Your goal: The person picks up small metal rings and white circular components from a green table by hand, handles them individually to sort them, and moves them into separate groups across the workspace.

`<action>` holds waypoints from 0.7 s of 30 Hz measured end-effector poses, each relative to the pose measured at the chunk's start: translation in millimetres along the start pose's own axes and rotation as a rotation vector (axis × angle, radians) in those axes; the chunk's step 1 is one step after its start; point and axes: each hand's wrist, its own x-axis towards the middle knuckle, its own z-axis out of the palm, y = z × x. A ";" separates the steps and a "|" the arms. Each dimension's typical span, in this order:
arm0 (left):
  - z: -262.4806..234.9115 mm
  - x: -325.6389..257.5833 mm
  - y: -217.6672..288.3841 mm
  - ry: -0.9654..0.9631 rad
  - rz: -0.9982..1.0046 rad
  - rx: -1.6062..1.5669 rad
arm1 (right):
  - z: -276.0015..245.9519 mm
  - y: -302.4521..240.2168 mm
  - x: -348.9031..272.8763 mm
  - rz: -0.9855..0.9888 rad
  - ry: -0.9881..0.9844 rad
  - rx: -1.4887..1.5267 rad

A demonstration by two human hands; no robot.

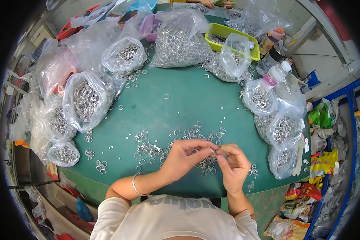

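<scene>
My left hand [184, 159] and my right hand [234, 165] meet above the near middle of the green table [180, 104]. Thumbs and forefingers of both are pinched together at the fingertips. Whatever small piece lies between them is mostly covered and too small to name. Right under and beyond the hands spreads a loose pile of silver metal rings [148, 149], partly hidden by my fingers. A few more rings [101, 167] lie in small clusters to the left, and others [253, 171] sit just right of my right hand. Tiny pale bits are scattered among them.
Open plastic bags full of rings line the left [86, 102], the back [182, 44] and the right [283, 130]. A yellow-green basket [250, 42] and a purple basket [146, 28] stand at the back. Bottles [277, 74] are at the back right. Another person's hands [208, 3] show far off.
</scene>
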 end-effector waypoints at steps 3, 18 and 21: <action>-6.4 1.7 0.1 -0.038 -0.136 -0.168 | 1.1 0.9 1.1 0.000 -0.006 0.009; 11.3 -0.5 -7.4 -0.124 0.144 0.000 | -5.9 -11.6 -13.7 0.278 -0.029 0.138; 20.1 2.7 -12.8 -0.211 0.219 0.131 | -16.1 -17.0 -23.7 0.224 0.036 0.064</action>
